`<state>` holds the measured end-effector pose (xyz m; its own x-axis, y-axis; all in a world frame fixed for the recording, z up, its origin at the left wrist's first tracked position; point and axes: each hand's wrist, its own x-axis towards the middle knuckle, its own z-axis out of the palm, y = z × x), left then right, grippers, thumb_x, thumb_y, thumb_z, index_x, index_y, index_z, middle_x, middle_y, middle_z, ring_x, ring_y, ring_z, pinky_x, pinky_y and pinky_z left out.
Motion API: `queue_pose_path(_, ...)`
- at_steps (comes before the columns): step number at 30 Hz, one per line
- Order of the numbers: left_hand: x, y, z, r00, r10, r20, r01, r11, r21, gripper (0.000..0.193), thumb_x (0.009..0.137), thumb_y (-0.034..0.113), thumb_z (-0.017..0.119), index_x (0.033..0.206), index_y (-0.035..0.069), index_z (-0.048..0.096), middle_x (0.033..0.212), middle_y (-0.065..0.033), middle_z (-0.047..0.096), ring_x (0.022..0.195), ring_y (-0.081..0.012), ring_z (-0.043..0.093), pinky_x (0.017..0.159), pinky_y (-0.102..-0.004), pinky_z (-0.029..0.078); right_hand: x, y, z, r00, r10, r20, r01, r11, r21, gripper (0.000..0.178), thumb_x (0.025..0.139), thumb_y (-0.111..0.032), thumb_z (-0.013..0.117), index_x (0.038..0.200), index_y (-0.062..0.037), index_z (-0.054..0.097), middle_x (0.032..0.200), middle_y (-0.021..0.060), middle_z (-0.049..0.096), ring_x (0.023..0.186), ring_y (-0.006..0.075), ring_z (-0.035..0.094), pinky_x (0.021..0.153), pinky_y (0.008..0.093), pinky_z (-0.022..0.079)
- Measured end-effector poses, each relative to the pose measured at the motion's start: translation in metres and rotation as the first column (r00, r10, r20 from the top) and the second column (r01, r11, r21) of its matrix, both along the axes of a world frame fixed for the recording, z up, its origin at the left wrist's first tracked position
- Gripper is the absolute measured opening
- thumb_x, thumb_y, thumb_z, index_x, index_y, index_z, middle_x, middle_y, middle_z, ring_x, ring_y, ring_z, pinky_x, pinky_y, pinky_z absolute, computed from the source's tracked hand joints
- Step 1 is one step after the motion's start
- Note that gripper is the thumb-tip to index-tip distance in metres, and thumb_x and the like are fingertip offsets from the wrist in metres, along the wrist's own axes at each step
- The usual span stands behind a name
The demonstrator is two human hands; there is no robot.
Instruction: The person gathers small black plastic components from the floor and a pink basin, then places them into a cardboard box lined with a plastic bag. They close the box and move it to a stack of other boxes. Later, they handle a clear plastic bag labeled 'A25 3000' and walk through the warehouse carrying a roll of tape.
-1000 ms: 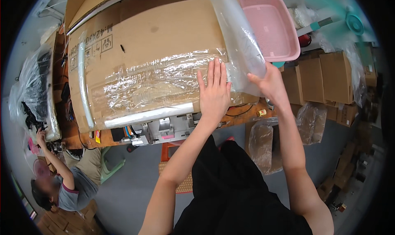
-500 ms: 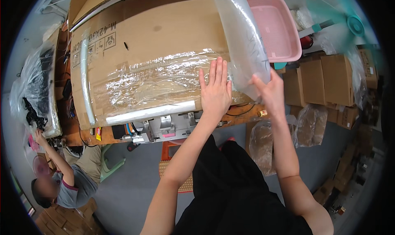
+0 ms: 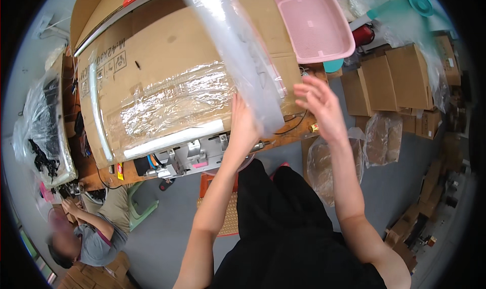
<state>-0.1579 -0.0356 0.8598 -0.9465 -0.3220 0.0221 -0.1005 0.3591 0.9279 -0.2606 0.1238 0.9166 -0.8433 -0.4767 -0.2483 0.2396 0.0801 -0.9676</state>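
A long clear plastic bag [image 3: 238, 51] rises slantwise over a big brown cardboard sheet [image 3: 167, 46] lying on the workbench. My left hand [image 3: 244, 129] grips the bag's lower end, with the fingers partly hidden behind the plastic. To the right of the bag, my right hand [image 3: 321, 107] hovers apart from it with fingers spread and nothing in them. Crinkled clear film [image 3: 172, 101] lies on the front part of the cardboard.
A pink plastic basket [image 3: 314, 21] sits at the back right. A metal machine [image 3: 192, 155] hangs under the bench edge. Brown boxes [image 3: 395, 76] and clear bags [image 3: 324, 162] stand on the floor to the right. Another person [image 3: 81, 233] sits low at the left.
My right hand has let go of the clear bag and drawn back, fingers spread. My left hand left the cardboard and took the bag's lower end; the bag swung up and left.
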Motion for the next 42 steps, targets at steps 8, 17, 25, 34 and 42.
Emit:
queue_pose_path(8,0.005,0.036,0.061,0.878,0.425,0.221,-0.405,0.412,0.816,0.068,0.088,0.019,0.056,0.14,0.002,0.016,0.127,-0.0141,0.045,0.115,-0.0203,0.046,0.093,-0.0372,0.038,0.044,-0.014,-0.036,0.93,0.026,-0.365,0.099,0.943,0.318,0.031,0.07,0.006,0.065,0.1,0.0014,0.059,0.084,0.0093,0.057,0.073,0.0171,0.056,0.065,0.0271,0.048)
queue_pose_path(17,0.014,0.002,0.015,0.86,0.469,0.201,-0.462,0.549,0.696,0.049,0.089,0.004,0.048,0.133,0.001,0.028,0.101,-0.0092,0.06,0.087,-0.0185,0.058,0.074,-0.0306,0.049,0.049,-0.019,-0.062,0.865,-0.122,-0.486,0.3,0.903,0.307,0.014,0.064,0.004,0.068,0.073,0.0002,0.058,0.076,0.0109,0.052,0.076,0.0277,0.052,0.069,0.0361,0.042)
queue_pose_path(25,-0.03,0.003,0.075,0.948,-0.263,-0.177,0.072,0.723,-0.687,0.04,0.075,-0.004,0.056,0.113,0.008,0.057,0.111,-0.011,0.056,0.111,-0.0284,0.047,0.098,-0.0386,0.034,0.049,-0.014,-0.069,0.782,-0.169,-0.6,0.351,0.914,0.201,0.011,0.067,0.005,0.063,0.071,-0.0007,0.055,0.073,0.0102,0.052,0.076,0.0285,0.05,0.067,0.037,0.041)
queue_pose_path(34,-0.085,-0.042,0.045,0.711,-0.679,0.182,0.606,0.462,-0.647,0.018,0.067,0.01,0.064,0.084,0.01,0.065,0.087,-0.0028,0.059,0.091,-0.0222,0.052,0.087,-0.0348,0.037,0.046,-0.014,-0.067,0.809,-0.154,-0.568,0.329,0.919,0.218,0.009,0.066,0.003,0.065,0.068,-0.0007,0.056,0.072,0.0096,0.054,0.076,0.0283,0.052,0.068,0.0367,0.043)
queue_pose_path(42,-0.077,-0.061,0.016,0.748,-0.662,-0.049,0.6,0.706,-0.376,0.014,0.065,0.01,0.066,0.079,0.008,0.068,0.081,-0.0026,0.058,0.085,-0.021,0.053,0.086,-0.0338,0.037,0.037,-0.012,-0.067,0.862,-0.11,-0.494,0.281,0.916,0.286,0.007,0.065,0.0,0.066,0.065,-0.0016,0.059,0.07,0.0088,0.055,0.076,0.0279,0.054,0.068,0.0373,0.043)
